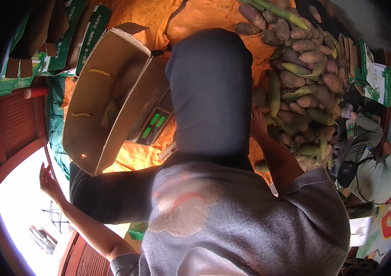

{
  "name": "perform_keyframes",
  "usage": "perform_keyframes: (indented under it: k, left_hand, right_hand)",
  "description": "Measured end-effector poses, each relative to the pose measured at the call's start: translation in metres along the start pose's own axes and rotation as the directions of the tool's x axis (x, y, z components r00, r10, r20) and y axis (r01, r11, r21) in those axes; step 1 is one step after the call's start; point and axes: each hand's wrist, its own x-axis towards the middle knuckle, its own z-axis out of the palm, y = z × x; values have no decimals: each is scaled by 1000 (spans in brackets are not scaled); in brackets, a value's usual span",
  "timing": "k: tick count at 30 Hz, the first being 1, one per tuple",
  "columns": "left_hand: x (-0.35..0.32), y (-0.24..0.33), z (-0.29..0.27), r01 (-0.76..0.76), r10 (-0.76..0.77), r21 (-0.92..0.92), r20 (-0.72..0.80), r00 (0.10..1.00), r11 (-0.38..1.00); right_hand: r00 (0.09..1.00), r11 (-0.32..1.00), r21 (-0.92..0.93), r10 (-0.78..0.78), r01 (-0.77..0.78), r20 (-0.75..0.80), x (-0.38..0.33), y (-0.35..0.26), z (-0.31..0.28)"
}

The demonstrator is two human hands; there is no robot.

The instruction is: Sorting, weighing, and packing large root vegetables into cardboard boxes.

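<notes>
My left hand (49, 184) is raised at the far left, beside the lower end of a cardboard box, its fingers apart and nothing in them. The open box (85, 133) rests tilted on a digital scale (151, 126) with green lit digits; some dim reddish and green produce (112, 110) shows inside it. My right hand (257, 123) is down beside my raised knee, at the near left edge of a heap of reddish-brown sweet potatoes (313, 56). My knee and the shadow hide part of its fingers, so its grip is unclear. Long green cucumber-like vegetables (274, 92) lie among the sweet potatoes.
Green and brown cartons (92, 39) stand at the back left, and more cartons (375, 76) at the right. An orange sheet (154, 20) covers the floor. Another person (375, 170) is at the right, near a second scale (351, 129). Red-brown wooden furniture (18, 124) lines the left.
</notes>
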Motion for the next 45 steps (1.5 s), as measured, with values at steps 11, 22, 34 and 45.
perform_keyframes:
  k: [11,22,34,45]
  left_hand:
    - [-6,0,2,-5,6,-20,63,998,1000]
    - [-5,-11,11,-23,26,-116,27,999,993]
    - [19,81,-12,-73,71,-192,-17,997,979]
    - [42,152,36,-192,146,37,510,848,981]
  right_hand:
    - [978,908,399,49,-128,203,-30,-11,-6]
    - [981,975,192,78,-112,180,38,6,-29]
    - [989,-611,780,-40,-136,141,64,29,-73]
    - [534,520,471,33,713,-845,1,-53,-480]
